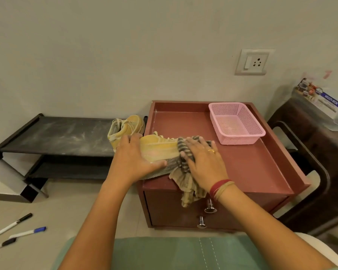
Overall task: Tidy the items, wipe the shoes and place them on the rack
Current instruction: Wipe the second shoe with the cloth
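- Nearest us, on the floor to our left, three pens (pixel 13 225) lie loose.
- At the front edge of the table (pixel 252 166), our left hand (pixel 134 159) grasps the yellow shoe (pixel 158 148) at its heel. The fingers are curled over the top and the thumb lies along the sole, which is turned toward us.
- Our right hand (pixel 204 161) lies on the striped cloth (pixel 185 182), fingers spread and released, pressing it against the shoe's toe. The cloth's loose end hangs over the table's front, above two knobs (pixel 210 208).
- Farther back on the table, at the right, sits a pink basket (pixel 236 123), apart from the shoe.
- Left of the table stands the black rack (pixel 57 135). A second shoe (pixel 125 126) rests on the right end of its top shelf, just beside the table.
- On the wall behind is a socket (pixel 252 62).
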Available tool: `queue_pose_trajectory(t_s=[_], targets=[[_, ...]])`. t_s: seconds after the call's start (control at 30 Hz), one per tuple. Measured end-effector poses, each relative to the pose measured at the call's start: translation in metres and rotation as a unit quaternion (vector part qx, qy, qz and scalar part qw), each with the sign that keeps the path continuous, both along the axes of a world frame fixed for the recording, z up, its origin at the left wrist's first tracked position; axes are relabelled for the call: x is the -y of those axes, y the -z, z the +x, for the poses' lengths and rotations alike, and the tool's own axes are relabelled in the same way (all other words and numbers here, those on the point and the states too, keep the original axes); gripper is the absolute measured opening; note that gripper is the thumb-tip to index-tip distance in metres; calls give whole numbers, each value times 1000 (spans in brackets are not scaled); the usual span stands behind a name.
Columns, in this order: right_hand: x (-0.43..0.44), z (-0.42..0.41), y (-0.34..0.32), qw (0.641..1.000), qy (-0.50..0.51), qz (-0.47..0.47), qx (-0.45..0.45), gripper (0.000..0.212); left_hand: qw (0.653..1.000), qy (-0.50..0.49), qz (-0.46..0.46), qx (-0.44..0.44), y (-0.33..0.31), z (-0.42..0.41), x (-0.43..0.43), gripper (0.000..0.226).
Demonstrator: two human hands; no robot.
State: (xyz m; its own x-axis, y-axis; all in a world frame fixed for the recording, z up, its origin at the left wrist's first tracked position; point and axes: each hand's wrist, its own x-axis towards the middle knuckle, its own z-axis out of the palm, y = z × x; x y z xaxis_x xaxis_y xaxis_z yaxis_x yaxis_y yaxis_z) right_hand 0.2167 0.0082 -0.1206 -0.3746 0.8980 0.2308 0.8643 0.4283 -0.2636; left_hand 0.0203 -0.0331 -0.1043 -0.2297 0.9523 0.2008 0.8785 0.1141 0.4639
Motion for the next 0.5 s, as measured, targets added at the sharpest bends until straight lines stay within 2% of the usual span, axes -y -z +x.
queue_pose_trajectory(t_s=[0.03, 0.17, 0.2, 0.27, 0.33, 0.4, 0.47, 0.5], targets=[[-1, 0, -1, 1000, 12, -1, 0, 52, 1000, 1, 7, 1, -1, 1, 0, 98], [24, -9, 3, 985, -140, -66, -76, 50, 1000, 10, 24, 4, -1, 3, 2, 97], [21, -6, 4, 987, -137, -57, -61, 49, 1000, 9, 18, 3, -2, 3, 2, 98], [8, 2, 5, 998, -60, -13, -22, 49, 1000, 5, 11, -6, -2, 3, 3, 99], [3, 3, 6, 999, -19, -19, -23, 51, 1000, 8, 13, -16, -2, 2, 2, 100], [11, -3, 6, 993, -84, -52, -65, 50, 1000, 18, 12, -13, -2, 1, 2, 99], [20, -6, 6, 989, -131, -52, -51, 49, 1000, 22, 1, -10, 0, -1, 2, 98], [17, -3, 6, 991, -124, -36, -38, 48, 1000, 22, -7, -11, 2, -1, 1, 98]])
